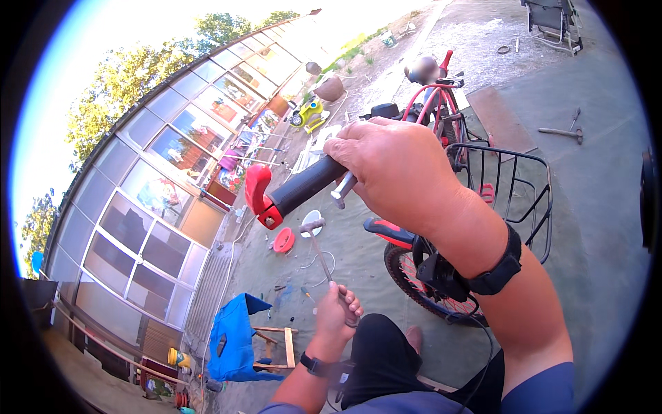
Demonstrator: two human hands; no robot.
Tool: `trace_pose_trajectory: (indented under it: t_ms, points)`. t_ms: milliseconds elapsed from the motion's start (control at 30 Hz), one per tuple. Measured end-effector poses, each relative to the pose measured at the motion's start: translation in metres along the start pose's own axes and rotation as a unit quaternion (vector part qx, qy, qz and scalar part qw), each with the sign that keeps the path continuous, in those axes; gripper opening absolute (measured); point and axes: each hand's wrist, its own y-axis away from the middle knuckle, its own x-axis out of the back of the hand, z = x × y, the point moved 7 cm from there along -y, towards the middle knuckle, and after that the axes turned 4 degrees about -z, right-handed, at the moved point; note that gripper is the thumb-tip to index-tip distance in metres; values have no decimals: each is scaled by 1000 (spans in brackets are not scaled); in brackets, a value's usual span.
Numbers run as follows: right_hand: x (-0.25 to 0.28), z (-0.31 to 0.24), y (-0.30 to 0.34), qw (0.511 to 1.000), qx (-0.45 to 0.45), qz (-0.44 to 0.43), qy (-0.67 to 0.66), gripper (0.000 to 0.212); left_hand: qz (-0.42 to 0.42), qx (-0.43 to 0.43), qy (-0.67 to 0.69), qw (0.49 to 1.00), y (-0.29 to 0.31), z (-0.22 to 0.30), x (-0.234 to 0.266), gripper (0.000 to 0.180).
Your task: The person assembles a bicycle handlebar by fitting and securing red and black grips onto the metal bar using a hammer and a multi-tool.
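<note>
My right hand (400,162) is wrapped over a black handlebar grip (310,185) with a red, upturned bar end (258,193). A silver lever (343,190) sticks out below that hand. Lower down, my left hand (339,309) is closed around the thin metal shaft of a hammer (321,259). The hammer's head points up and away, below the red bar end and apart from it. Beyond my right forearm stands a red and black bicycle (441,103) with a black wire basket (514,155). My forearm hides part of it.
On the ground lie a red bowl (284,240), a white bowl (314,219) and another hammer (564,132). Blue cloth (234,338) covers a wooden-framed stool (289,347) at lower left. Farther off are a yellow-green toy vehicle (307,114), a folding chair (552,24) and a glazed building (141,238).
</note>
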Motion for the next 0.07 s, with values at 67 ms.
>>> trace_pose_trajectory:
  t_ms: [67]
  points:
    - [0, 2, -1, 1000, 3, 4, -6, 35, 17, 23, -5, 1000, -4, -5, 1, 31]
